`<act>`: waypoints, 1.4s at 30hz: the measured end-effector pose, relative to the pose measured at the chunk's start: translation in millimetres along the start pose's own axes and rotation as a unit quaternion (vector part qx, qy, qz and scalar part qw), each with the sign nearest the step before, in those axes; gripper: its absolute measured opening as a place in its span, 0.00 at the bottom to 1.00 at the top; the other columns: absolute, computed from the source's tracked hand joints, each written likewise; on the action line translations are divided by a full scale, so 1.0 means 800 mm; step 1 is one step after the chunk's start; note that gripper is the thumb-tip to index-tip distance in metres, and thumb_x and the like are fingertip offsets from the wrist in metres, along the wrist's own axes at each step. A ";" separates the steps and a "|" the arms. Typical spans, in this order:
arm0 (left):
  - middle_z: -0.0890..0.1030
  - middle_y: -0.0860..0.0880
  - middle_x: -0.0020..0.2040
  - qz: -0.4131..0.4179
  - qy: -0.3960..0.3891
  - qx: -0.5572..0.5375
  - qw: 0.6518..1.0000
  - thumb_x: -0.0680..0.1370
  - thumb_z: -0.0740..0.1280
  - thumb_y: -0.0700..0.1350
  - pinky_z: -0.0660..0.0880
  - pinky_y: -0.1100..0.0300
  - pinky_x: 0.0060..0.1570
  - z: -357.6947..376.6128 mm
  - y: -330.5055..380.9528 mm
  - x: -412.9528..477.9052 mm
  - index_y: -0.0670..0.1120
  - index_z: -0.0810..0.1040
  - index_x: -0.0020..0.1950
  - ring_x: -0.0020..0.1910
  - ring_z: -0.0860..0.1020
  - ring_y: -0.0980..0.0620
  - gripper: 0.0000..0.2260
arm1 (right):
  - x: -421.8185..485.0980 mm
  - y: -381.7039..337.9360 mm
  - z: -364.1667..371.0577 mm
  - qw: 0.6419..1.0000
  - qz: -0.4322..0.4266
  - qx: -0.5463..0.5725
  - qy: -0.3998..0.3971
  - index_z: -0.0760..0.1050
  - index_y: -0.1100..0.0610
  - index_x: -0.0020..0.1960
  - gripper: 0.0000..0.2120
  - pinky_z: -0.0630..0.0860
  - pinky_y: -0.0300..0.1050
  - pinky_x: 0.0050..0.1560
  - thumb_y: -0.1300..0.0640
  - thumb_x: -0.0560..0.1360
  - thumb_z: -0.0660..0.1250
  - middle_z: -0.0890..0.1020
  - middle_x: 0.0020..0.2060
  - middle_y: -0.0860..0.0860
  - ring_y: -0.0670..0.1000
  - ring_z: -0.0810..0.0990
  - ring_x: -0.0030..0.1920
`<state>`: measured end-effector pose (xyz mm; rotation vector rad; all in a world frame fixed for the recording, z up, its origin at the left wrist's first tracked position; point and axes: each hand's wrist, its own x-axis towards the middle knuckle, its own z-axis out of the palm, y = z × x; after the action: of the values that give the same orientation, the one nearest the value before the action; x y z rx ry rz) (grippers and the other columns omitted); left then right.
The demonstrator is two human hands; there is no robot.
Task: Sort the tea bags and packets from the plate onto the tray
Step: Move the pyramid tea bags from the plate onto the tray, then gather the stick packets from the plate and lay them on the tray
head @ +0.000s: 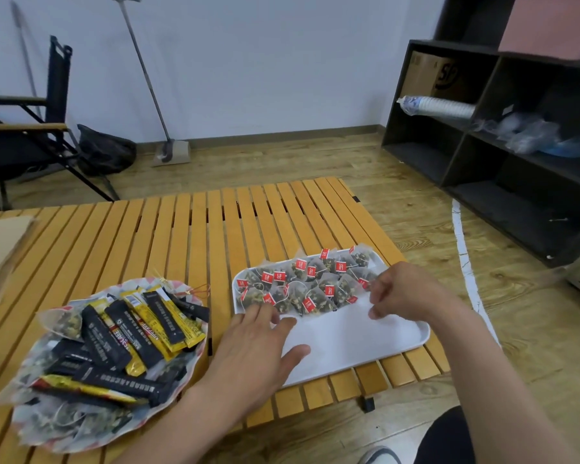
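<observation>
The tea bags [302,286] are light, soft mesh pouches, so pinch each by its red tag. They lie in rows on the tray's [349,336] far half, near the surface's [181,236] right edge. The stiff, slick packets [124,336] heap on the plate [138,283] at the near left. Your left hand [258,356] hovers with its fingers released. Your right hand [406,296] curls its fingers at the rows' end; I cannot tell whether they grasp a bag.
</observation>
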<state>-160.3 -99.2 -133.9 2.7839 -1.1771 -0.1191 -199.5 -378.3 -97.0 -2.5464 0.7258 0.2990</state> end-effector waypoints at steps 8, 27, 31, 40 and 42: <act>0.59 0.54 0.82 0.078 -0.019 -0.042 0.996 0.85 0.51 0.60 0.57 0.51 0.77 0.016 0.005 0.015 0.52 0.56 0.83 0.79 0.55 0.51 0.27 | -0.010 -0.061 0.038 0.984 -0.143 -0.023 -0.101 0.85 0.50 0.57 0.18 0.80 0.39 0.53 0.57 0.68 0.81 0.86 0.51 0.45 0.46 0.84 0.52; 0.77 0.58 0.45 -0.154 0.136 -0.110 0.972 0.77 0.72 0.46 0.79 0.51 0.47 -0.096 -0.168 -0.091 0.55 0.81 0.57 0.43 0.78 0.56 0.09 | -0.051 -0.206 0.089 0.954 -0.267 0.116 0.068 0.83 0.48 0.42 0.04 0.81 0.47 0.44 0.52 0.73 0.76 0.84 0.36 0.44 0.47 0.83 0.40; 0.80 0.54 0.52 -0.242 0.094 -0.086 0.962 0.74 0.71 0.34 0.77 0.54 0.50 -0.114 -0.229 -0.129 0.56 0.83 0.57 0.52 0.79 0.51 0.19 | -0.057 -0.271 0.134 0.944 -0.310 0.038 0.110 0.82 0.46 0.51 0.12 0.78 0.45 0.44 0.39 0.76 0.70 0.83 0.45 0.42 0.47 0.82 0.48; 0.74 0.53 0.63 -0.183 -0.045 -0.120 0.975 0.68 0.78 0.38 0.72 0.59 0.59 -0.116 -0.225 -0.129 0.57 0.75 0.71 0.63 0.72 0.52 0.34 | -0.055 -0.331 0.198 0.956 -0.267 -0.075 0.091 0.76 0.55 0.61 0.37 0.76 0.50 0.51 0.27 0.68 0.69 0.82 0.54 0.54 0.57 0.78 0.58; 0.73 0.53 0.62 -0.187 -0.067 -0.108 0.974 0.67 0.80 0.37 0.76 0.56 0.59 -0.111 -0.222 -0.123 0.55 0.75 0.72 0.62 0.75 0.50 0.35 | -0.054 -0.336 0.199 0.962 -0.260 -0.056 0.064 0.75 0.55 0.60 0.33 0.78 0.49 0.50 0.32 0.67 0.74 0.82 0.54 0.53 0.57 0.79 0.57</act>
<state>-92.6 101.0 -67.9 2.7980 -0.6019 -0.4446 -101.8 -79.4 -118.1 -2.7664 0.0631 -0.0030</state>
